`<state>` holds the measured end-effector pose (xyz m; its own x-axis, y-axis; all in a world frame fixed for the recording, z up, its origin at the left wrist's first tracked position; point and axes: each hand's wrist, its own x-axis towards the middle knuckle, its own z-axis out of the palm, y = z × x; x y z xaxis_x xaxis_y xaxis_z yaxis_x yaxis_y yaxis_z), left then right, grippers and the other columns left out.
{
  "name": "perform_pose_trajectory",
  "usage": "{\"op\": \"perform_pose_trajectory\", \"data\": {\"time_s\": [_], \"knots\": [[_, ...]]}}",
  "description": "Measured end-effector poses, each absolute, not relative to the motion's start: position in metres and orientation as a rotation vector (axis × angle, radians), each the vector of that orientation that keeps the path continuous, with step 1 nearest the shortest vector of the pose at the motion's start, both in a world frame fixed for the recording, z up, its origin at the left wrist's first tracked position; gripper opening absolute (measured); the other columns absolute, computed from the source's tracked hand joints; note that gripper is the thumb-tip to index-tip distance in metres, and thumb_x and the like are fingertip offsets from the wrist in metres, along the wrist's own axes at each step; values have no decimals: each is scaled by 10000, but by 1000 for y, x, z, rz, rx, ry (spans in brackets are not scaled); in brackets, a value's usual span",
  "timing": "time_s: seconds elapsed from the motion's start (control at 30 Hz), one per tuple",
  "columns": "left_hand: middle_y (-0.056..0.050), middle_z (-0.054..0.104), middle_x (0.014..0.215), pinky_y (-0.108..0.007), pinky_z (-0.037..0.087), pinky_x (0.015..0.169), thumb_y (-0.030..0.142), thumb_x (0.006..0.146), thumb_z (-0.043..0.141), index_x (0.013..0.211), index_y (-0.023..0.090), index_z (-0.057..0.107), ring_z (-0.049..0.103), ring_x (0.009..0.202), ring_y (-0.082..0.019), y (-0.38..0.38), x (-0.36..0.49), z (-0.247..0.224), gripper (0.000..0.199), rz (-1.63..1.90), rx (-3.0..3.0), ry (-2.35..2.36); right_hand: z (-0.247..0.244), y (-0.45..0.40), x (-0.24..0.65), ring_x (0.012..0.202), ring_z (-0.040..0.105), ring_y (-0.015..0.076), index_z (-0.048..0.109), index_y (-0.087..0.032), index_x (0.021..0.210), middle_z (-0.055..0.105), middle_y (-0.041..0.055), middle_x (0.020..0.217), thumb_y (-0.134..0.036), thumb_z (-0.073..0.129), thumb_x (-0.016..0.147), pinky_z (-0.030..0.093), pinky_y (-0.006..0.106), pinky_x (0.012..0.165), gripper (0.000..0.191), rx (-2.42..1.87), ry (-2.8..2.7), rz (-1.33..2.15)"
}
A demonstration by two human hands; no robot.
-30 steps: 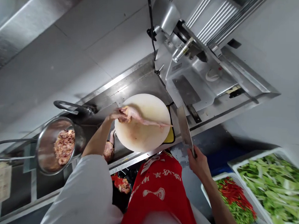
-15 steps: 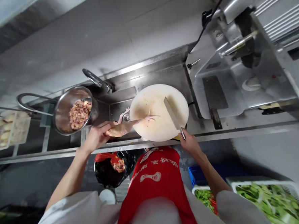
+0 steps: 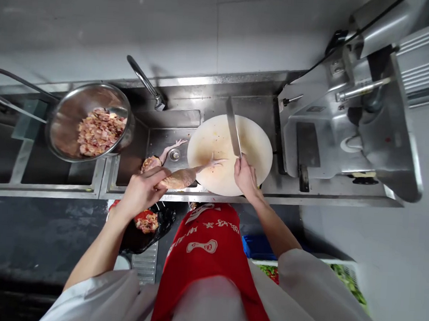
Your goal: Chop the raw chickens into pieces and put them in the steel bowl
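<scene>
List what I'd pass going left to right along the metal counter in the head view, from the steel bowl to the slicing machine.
Steel bowl of chopped meat → curved faucet → sink drain → round white cutting board → slicing machine.

A pale tiled wall [image 3: 172, 27] rises above a dark floor [image 3: 43, 232].

That apron [image 3: 211, 264] is bright red, with white lettering and a white-outlined emblem, and the sleeves [image 3: 305, 282] are plain white. The cutting board [image 3: 211, 133] is creamy white, blotched yellowish-brown. I see pale pink and yellowish tan on the poultry leg [image 3: 180, 179], silvery grey on the cleaver [image 3: 233, 127], and pink flecked with dark red and cream across the chopped meat [image 3: 100, 131]. The wall [image 3: 164, 24] is grey with thin seam lines, the crate [image 3: 258, 248] deep blue, the bag [image 3: 135, 240] glossy black
</scene>
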<state>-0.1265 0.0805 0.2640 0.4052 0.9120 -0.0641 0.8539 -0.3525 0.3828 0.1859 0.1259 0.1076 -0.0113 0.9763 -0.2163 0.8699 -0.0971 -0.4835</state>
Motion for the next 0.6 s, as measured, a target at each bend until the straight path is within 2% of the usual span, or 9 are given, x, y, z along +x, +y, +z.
{"op": "perform_pose_trajectory", "data": {"time_s": [0.13,0.23,0.37,0.5,0.6], "knots": [[-75,682,1157,-269,518,837,166,826,499,1112,203,644,672,1016,-210,86,-128,267,324,255,2309,1505,83,126,175,816,675,250,566,-118,1233,722,150,947,-313,271,1041,433,307,732,403,-2128,-2006,938],[-83,681,1150,-270,512,834,159,817,500,1111,193,646,671,1011,-211,93,-140,273,330,248,2303,1506,70,134,187,830,672,230,585,-150,1183,726,127,972,-309,324,1028,435,282,720,343,-2099,-2049,1013],[-83,686,1124,-260,504,820,136,776,499,1101,185,661,673,987,-206,109,-161,275,367,253,2294,1509,85,161,205,785,661,230,610,-166,1135,729,112,911,-341,356,1015,409,277,680,331,-1977,-2202,932],[-81,692,1101,-262,503,832,132,749,502,1090,183,678,675,956,-201,122,-171,272,387,241,2280,1513,114,186,188,769,661,239,599,-163,1202,734,113,898,-390,313,1034,393,287,697,402,-1725,-2317,826],[-80,687,1118,-261,497,838,142,755,501,1108,189,674,671,992,-209,126,-172,273,396,214,2271,1515,115,192,163,793,668,234,568,-155,1280,737,115,927,-407,296,1043,397,281,719,440,-1612,-2343,848]]}}
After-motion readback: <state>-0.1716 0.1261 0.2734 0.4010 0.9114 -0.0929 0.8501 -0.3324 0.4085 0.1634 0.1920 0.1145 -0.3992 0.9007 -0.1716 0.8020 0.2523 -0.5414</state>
